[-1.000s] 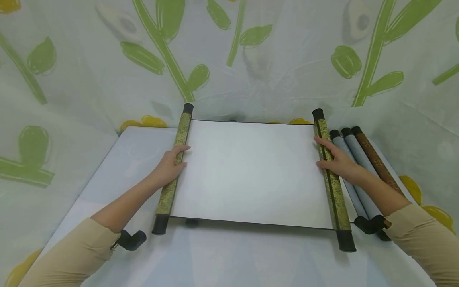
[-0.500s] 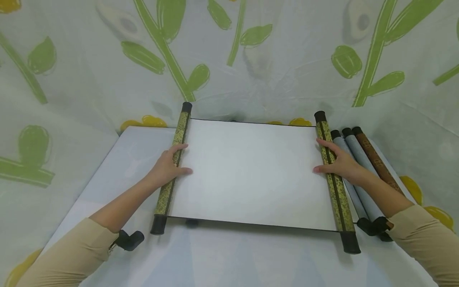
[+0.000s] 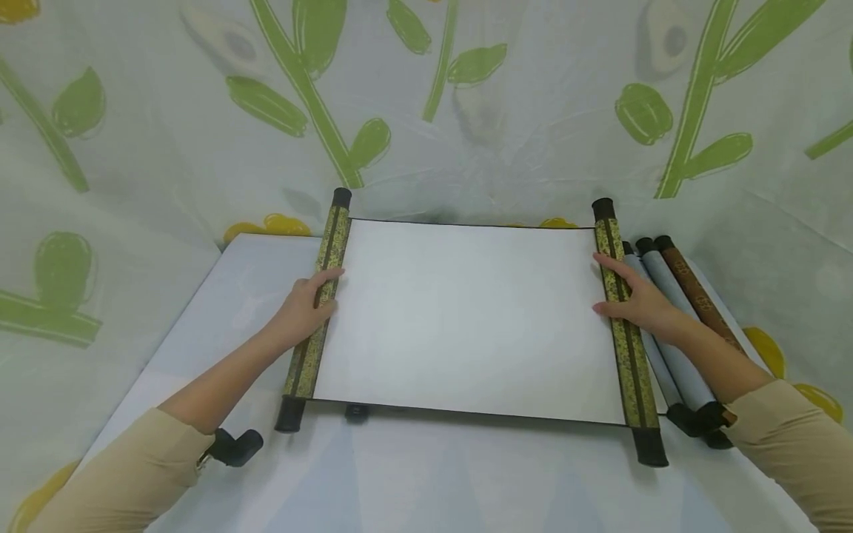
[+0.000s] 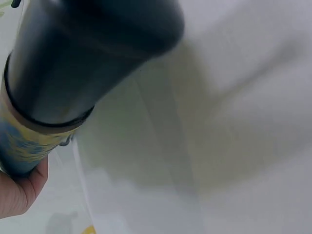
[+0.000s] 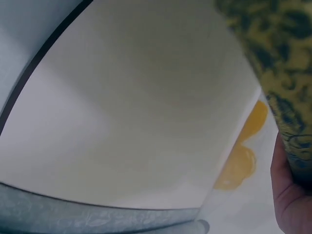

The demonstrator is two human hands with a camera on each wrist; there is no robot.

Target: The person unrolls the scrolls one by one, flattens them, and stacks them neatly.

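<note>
A blank white scroll (image 3: 466, 318) is spread between two rolled ends patterned in gold and dark green, with black end caps. My left hand (image 3: 298, 313) grips the left roll (image 3: 305, 370) around its middle, the thumb lying over the inner side. Around the right roll (image 3: 633, 377) my right hand (image 3: 645, 307) curls in the same way, thumb and fingertips at the white sheet's edge. In the left wrist view, a black end cap (image 4: 73, 68) looms close, with part of the left hand (image 4: 24, 192) behind it. The patterned roll (image 5: 287, 78) fills the right wrist view's upper right.
Two grey-blue rolled scrolls (image 3: 674, 355) and a brown one (image 3: 700, 292) lie at the right, partly under my forearm. A black cap (image 3: 357, 413) peeks out below the sheet's front edge. A leaf-printed curtain (image 3: 533, 148) rises behind the white table (image 3: 466, 481).
Both hands have shifted slightly outward with the rolls, the left one to the left and the right one to the right. The white stretch between them is a little wider.
</note>
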